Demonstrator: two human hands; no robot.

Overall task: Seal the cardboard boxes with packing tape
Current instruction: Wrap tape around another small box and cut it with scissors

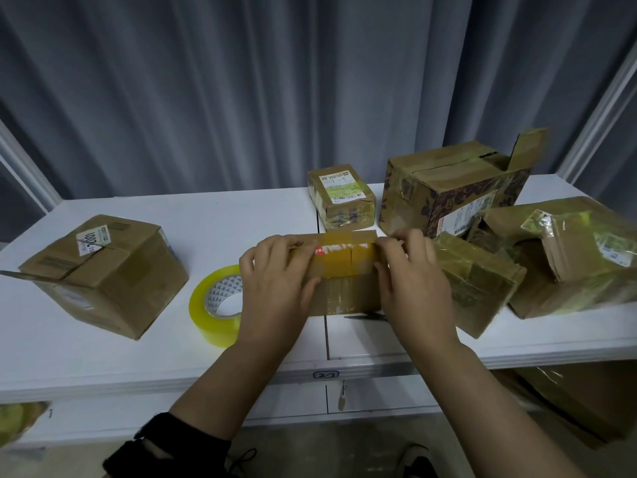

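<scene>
tag (326,375) on table (206,219) edge reading "2-2". small box (344,300) sitting mid-table, glossy tape (339,262) crossing its top, red sticker (319,251) showing. left hand (275,288) and right hand (415,282) gripping its ends. tape roll (213,307) lying just beside.

Mid-desk box (344,270): matt brown cardboard w/ glossy tape strips catching glare. Tape roll (215,305) nr front edge: shiny yellowish plastic. Desk (172,346) top smooth white, slight sheen. Right-edge boxes (568,263): crinkled glossy tape over cardboard. Curtain (241,98) behind: grey cloth, matt.
</scene>
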